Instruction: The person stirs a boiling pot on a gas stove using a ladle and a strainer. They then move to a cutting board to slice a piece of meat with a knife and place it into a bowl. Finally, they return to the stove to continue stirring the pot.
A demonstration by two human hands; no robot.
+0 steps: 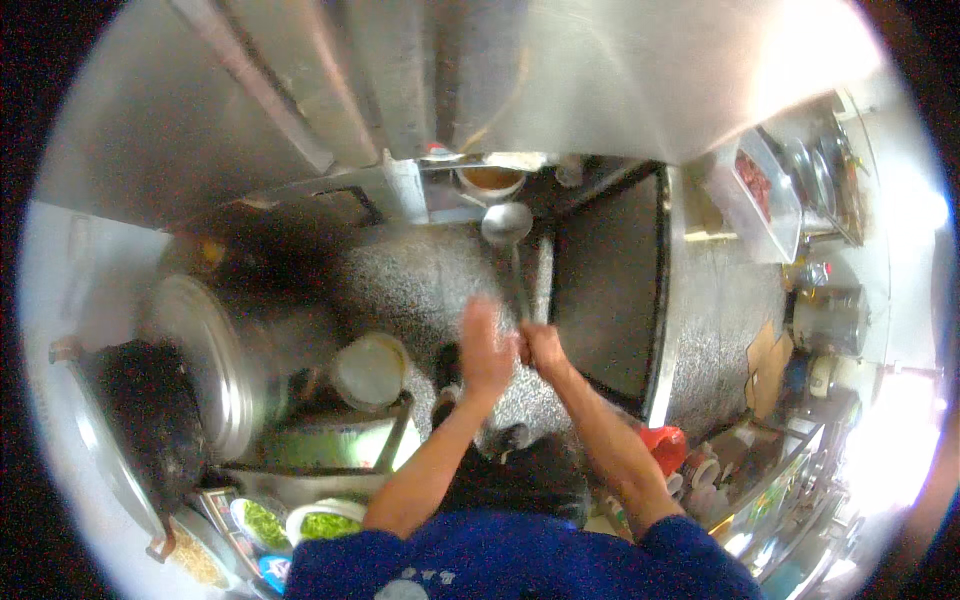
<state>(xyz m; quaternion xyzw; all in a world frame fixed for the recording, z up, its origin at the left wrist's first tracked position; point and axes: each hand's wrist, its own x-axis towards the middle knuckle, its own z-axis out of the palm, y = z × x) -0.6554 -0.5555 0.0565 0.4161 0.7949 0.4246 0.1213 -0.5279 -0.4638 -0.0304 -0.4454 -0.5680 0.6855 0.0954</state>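
My right hand [541, 346] is closed around the handle of a metal ladle [507, 223], whose round bowl points away from me. Just left of it, my left hand [486, 349] is raised with an extended palm, blurred, and appears to hold nothing. Whether it touches the right hand is unclear. Beyond the ladle's bowl stands a white-rimmed bowl of brown liquid [491, 180]. A pale round container [370, 370] is to the left of my left hand.
A metal hood [585, 75] spans the far side. At left are a large round metal vessel [202, 360] and bowls of chopped greens [326, 523]. A dark flat panel [609, 285] lies right, beyond it a clear bin of red meat [754, 191]. A red item [664, 448] is near my right forearm.
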